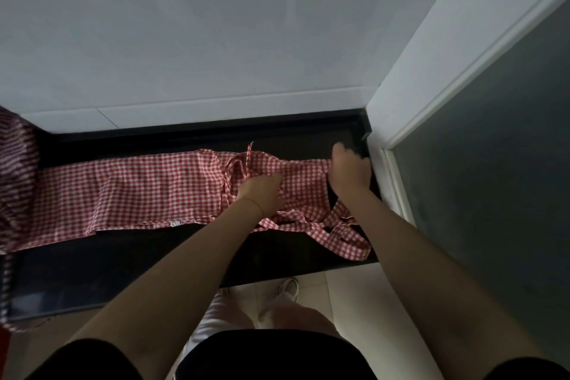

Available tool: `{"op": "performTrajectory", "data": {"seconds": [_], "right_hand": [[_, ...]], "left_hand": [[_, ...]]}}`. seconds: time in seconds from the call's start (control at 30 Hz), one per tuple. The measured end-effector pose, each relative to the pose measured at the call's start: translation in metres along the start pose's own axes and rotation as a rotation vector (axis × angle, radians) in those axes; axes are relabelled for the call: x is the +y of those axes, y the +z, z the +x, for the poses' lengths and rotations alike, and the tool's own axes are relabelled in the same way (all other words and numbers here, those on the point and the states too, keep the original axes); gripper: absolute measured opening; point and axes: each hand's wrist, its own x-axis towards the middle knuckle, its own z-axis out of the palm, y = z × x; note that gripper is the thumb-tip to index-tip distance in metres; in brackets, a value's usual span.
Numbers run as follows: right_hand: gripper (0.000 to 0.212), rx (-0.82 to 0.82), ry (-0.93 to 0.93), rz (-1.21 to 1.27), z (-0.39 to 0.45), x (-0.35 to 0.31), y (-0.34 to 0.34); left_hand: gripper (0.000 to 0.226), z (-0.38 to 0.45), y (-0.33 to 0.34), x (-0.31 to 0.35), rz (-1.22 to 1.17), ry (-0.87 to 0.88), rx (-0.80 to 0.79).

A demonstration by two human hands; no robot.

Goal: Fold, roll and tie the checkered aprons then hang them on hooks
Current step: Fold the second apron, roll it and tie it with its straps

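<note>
The left hand (263, 191) presses on the checkered apron (129, 191) mid-frame. The right hand (350, 174) grips its right end, fingers curled. Roll tightly and keep the straps (339, 231) free.

Apron (129, 191): red-and-white checkered cloth, folded into a long flat band, lying lengthwise along a black ledge. Left end runs toward the frame edge; right end near the wall corner.

Ties (342, 233): same checkered fabric, narrow strips, loose and tangled at the band's right end, one loop hanging over the ledge's front edge.
</note>
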Motion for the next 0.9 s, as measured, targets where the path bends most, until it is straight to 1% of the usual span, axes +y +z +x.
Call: {"op": "performTrajectory", "data": {"seconds": [0.03, 0.07, 0.1, 0.13, 0.17, 0.2, 0.23, 0.27, 0.3, 0.33, 0.37, 0.43, 0.47, 0.5, 0.53, 0.6, 0.67, 0.73, 0.77, 0.8, 0.83, 0.87, 0.9], "right_hand": [[0.023, 0.148, 0.026, -0.088, 0.003, 0.003, -0.005], [0.021, 0.254, 0.019, -0.158, 0.006, 0.005, -0.009], [0.019, 0.333, -0.030, -0.187, 0.006, 0.004, -0.012], [0.015, 0.299, -0.118, -0.166, 0.006, 0.002, -0.013], [0.012, 0.225, -0.221, -0.091, 0.007, -0.003, -0.010], [0.013, 0.107, -0.308, 0.006, 0.006, -0.010, -0.007], [0.017, -0.043, -0.353, 0.115, 0.003, -0.017, -0.004], [0.025, -0.204, -0.355, 0.201, -0.001, -0.024, -0.002], [0.034, -0.319, -0.348, 0.258, -0.004, -0.029, 0.001], [0.040, -0.389, -0.330, 0.280, -0.005, -0.030, 0.004], [0.044, -0.419, -0.295, 0.292, -0.004, -0.032, 0.007], [0.044, -0.384, -0.173, 0.311, -0.001, -0.029, 0.008], [0.040, -0.336, -0.134, 0.312, 0.001, -0.028, 0.006], [0.034, -0.297, -0.130, 0.325, 0.003, -0.028, 0.006], [0.029, -0.291, -0.145, 0.362, 0.003, -0.029, 0.003], [0.026, -0.382, -0.213, 0.456, -0.001, -0.035, -0.002], [0.036, -0.509, -0.301, 0.433, -0.007, -0.044, -0.007], [0.049, -0.577, -0.368, 0.303, -0.014, -0.052, -0.005], [0.049, -0.592, -0.396, 0.230, -0.016, -0.055, -0.002], [0.044, -0.603, -0.430, 0.164, -0.017, -0.056, 0.001], [0.034, -0.610, -0.443, 0.117, -0.017, -0.055, 0.004], [0.022, -0.603, -0.424, 0.108, -0.016, -0.054, 0.003], [0.017, -0.572, -0.381, 0.143, -0.014, -0.050, 0.003]], "left_hand": [[0.049, 0.002, -0.001, 0.001, 0.000, -0.010, -0.012], [0.050, 0.003, -0.002, 0.003, -0.004, -0.016, -0.030], [0.053, 0.004, -0.003, 0.005, -0.014, -0.012, -0.048], [0.055, 0.006, -0.004, 0.007, -0.025, 0.002, -0.047], [0.055, 0.007, -0.005, 0.008, -0.034, 0.025, -0.011], [0.050, 0.008, -0.006, 0.009, -0.042, 0.044, 0.073], [0.043, 0.008, -0.007, 0.009, -0.044, 0.055, 0.194], [0.036, 0.007, -0.007, 0.007, -0.054, 0.047, 0.322], [0.032, 0.005, -0.007, 0.004, -0.069, 0.013, 0.443], [0.031, 0.002, -0.006, 0.000, -0.083, -0.050, 0.540], [0.033, -0.001, -0.003, -0.007, -0.106, -0.142, 0.607], [0.035, -0.007, 0.001, -0.019, -0.199, -0.372, 0.665], [0.034, -0.009, 0.003, -0.025, -0.269, -0.487, 0.662], [0.033, -0.011, 0.005, -0.029, -0.341, -0.590, 0.649], [0.032, -0.012, 0.008, -0.033, -0.411, -0.671, 0.630], [0.032, -0.015, 0.013, -0.039, -0.552, -0.768, 0.584], [0.035, -0.018, 0.017, -0.044, -0.640, -0.786, 0.505], [0.039, -0.020, 0.018, -0.046, -0.621, -0.744, 0.407], [0.040, -0.021, 0.018, -0.048, -0.591, -0.719, 0.376], [0.041, -0.022, 0.017, -0.049, -0.567, -0.699, 0.354], [0.041, -0.023, 0.015, -0.050, -0.547, -0.681, 0.331], [0.040, -0.023, 0.014, -0.052, -0.529, -0.664, 0.307], [0.040, -0.023, 0.014, -0.053, -0.509, -0.646, 0.281]]}}
